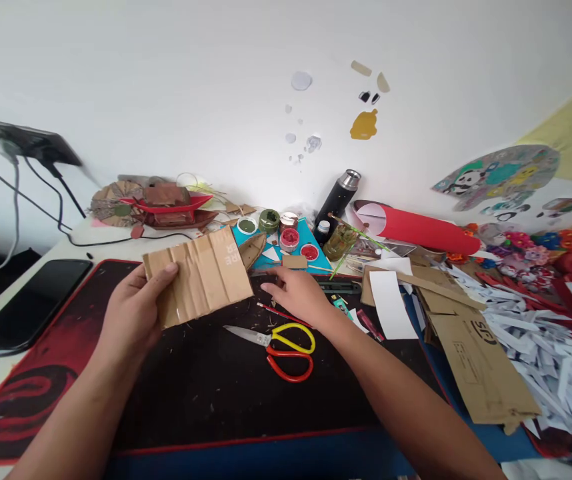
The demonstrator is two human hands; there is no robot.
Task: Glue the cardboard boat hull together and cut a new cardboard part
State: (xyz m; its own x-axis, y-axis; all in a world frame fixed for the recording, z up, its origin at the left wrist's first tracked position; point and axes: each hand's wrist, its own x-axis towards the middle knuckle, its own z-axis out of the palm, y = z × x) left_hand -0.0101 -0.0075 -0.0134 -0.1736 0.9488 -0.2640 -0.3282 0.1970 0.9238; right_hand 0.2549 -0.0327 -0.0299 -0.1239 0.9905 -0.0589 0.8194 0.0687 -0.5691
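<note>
My left hand [133, 310] holds a creased piece of brown cardboard [201, 273] by its left edge, lifted a little above the black and red desk mat [56, 373]. My right hand [299, 293] hovers palm down over the mat, fingers apart, just above a thin red pencil [279, 313]; it holds nothing that I can see. Scissors [281, 347] with one yellow and one red handle lie on the mat right below that hand, blades pointing left.
Paint jars [290, 239] and a small cardboard boat [252, 250] sit on a blue sheet behind. A black flask [337, 200], red roll [421, 230], cardboard sheets [481, 360], white paper strips [556, 353], a dark phone [26, 303] and a boat model [166, 203] surround the mat.
</note>
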